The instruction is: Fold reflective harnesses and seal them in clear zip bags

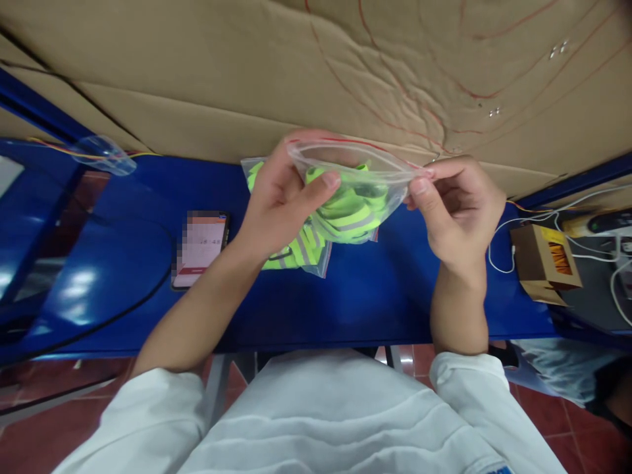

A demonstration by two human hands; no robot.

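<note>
A clear zip bag [363, 172] holding a folded neon-yellow reflective vest [348, 214] hangs above the blue table [148, 217]. My left hand [281, 197] grips the bag's left end, thumb pressed on its open mouth. My right hand [457, 204] pinches the bag's right corner between thumb and forefinger. Under the held bag a second bagged neon vest [301, 253] lies on the table.
A phone [200, 249] lies face up left of my hands, with a black cable curving past it. A small cardboard box [543, 262] and white cables [553, 214] sit at the right. Cardboard sheets [316, 66] stand behind the table. An empty plastic bag [103, 155] lies far left.
</note>
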